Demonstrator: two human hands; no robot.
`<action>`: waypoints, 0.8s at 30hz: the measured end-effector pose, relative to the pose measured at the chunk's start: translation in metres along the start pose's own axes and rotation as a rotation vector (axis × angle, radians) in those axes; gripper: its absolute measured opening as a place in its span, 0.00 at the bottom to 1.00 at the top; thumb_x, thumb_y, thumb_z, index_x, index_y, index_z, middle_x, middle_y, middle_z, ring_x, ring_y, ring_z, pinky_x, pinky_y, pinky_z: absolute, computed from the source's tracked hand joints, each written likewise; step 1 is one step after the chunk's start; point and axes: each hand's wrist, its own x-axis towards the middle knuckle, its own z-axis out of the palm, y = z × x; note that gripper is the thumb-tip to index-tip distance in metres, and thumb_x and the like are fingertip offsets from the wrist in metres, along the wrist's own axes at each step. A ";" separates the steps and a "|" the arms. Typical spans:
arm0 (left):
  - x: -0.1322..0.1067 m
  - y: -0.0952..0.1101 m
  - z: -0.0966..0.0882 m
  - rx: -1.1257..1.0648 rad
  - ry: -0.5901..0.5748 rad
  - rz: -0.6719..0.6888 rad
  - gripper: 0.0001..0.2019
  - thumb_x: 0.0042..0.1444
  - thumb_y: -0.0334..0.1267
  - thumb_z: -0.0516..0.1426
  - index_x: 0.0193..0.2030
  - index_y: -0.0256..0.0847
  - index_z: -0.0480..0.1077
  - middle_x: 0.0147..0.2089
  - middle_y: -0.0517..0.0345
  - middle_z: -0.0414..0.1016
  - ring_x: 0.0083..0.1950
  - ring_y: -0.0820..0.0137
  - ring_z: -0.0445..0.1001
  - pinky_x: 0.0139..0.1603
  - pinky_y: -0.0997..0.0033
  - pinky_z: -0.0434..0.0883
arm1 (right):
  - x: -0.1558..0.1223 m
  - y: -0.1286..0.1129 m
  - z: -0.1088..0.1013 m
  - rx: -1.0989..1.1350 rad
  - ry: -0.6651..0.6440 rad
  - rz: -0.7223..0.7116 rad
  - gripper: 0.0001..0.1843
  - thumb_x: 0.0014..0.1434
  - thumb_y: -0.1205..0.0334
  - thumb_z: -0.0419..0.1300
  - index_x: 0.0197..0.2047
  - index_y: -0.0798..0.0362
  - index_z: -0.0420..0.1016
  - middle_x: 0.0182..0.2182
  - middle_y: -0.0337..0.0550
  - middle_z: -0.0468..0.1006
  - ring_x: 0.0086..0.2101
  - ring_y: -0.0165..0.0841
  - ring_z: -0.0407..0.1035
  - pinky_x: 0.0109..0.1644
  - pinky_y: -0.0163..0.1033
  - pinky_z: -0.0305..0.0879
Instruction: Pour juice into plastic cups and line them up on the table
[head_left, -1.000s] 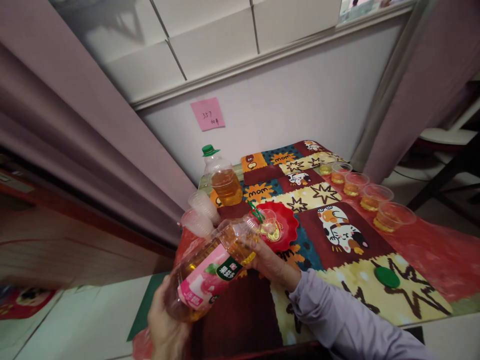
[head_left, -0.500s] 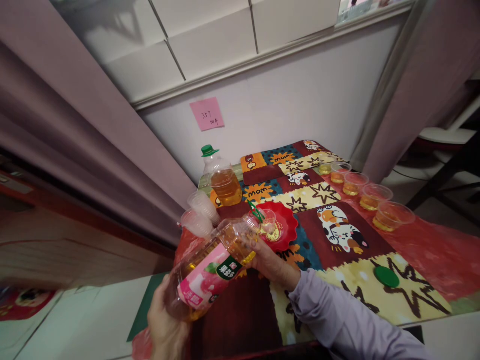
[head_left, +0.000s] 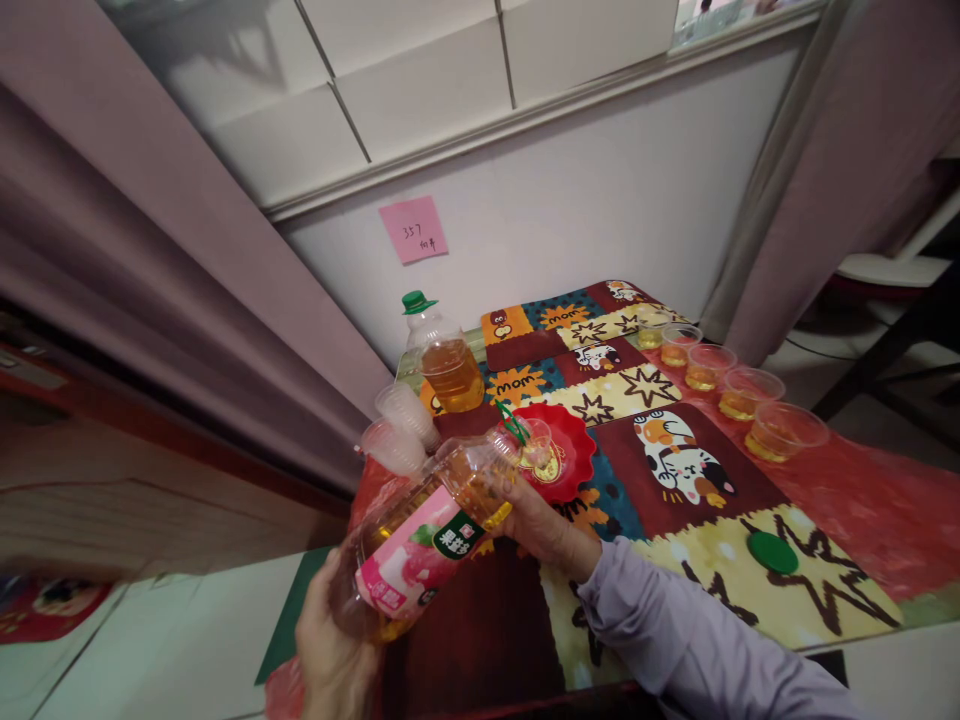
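Over the near-left corner of the patterned tablecloth (head_left: 697,560), the juice bottle (head_left: 420,545) lies tipped steeply, neck aimed at the small clear cup (head_left: 536,443) on the red plate (head_left: 581,445). The left hand (head_left: 330,650) is wrapped around the base, and the right hand (head_left: 544,530) has its fingers curled under the shoulder, steadying it. This reads as the pouring step, mouth right at the cup's rim. Its green cap (head_left: 772,552) lies well apart on the cloth. From this tilt, what's called for is a slow, controlled lift of the base so the amber drink doesn't overshoot such a little cup. Four filled cups (head_left: 739,390) line the far right edge.
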 end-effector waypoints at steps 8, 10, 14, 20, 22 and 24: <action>-0.001 0.001 -0.001 -0.002 0.003 -0.010 0.10 0.53 0.42 0.69 0.40 0.41 0.86 0.43 0.54 0.89 0.45 0.60 0.84 0.46 0.64 0.82 | 0.001 0.000 -0.001 0.015 0.001 0.008 0.39 0.68 0.34 0.74 0.73 0.46 0.76 0.62 0.54 0.87 0.53 0.48 0.87 0.48 0.51 0.88; 0.001 0.000 -0.001 0.008 -0.009 -0.003 0.11 0.53 0.43 0.69 0.41 0.41 0.86 0.44 0.54 0.89 0.46 0.59 0.84 0.48 0.62 0.83 | 0.001 0.000 0.000 0.020 0.003 0.012 0.39 0.68 0.35 0.74 0.75 0.44 0.74 0.64 0.53 0.86 0.56 0.49 0.86 0.49 0.52 0.88; 0.003 -0.001 -0.002 0.030 -0.030 -0.001 0.13 0.53 0.44 0.69 0.42 0.42 0.87 0.46 0.54 0.90 0.48 0.58 0.85 0.49 0.61 0.83 | 0.002 0.002 -0.003 0.036 0.004 0.013 0.40 0.69 0.36 0.74 0.76 0.42 0.73 0.65 0.51 0.86 0.58 0.49 0.85 0.51 0.52 0.89; -0.001 0.001 0.003 -0.002 0.012 -0.013 0.10 0.53 0.42 0.68 0.39 0.42 0.87 0.44 0.55 0.90 0.45 0.60 0.85 0.44 0.65 0.83 | 0.005 0.009 -0.011 0.034 -0.001 0.008 0.38 0.67 0.35 0.75 0.73 0.41 0.75 0.63 0.50 0.87 0.55 0.49 0.86 0.48 0.51 0.89; -0.002 0.002 0.004 -0.007 0.015 -0.018 0.09 0.53 0.41 0.68 0.39 0.42 0.87 0.43 0.55 0.90 0.44 0.61 0.84 0.43 0.66 0.82 | 0.004 0.010 -0.012 0.037 -0.005 0.009 0.39 0.67 0.34 0.75 0.74 0.41 0.75 0.63 0.49 0.87 0.55 0.48 0.86 0.48 0.51 0.89; -0.003 0.002 0.004 -0.003 -0.003 -0.022 0.10 0.54 0.42 0.68 0.40 0.41 0.87 0.44 0.54 0.90 0.44 0.61 0.84 0.43 0.66 0.82 | 0.004 0.010 -0.012 0.032 -0.011 0.003 0.39 0.69 0.35 0.74 0.74 0.42 0.75 0.63 0.50 0.87 0.55 0.48 0.86 0.48 0.51 0.89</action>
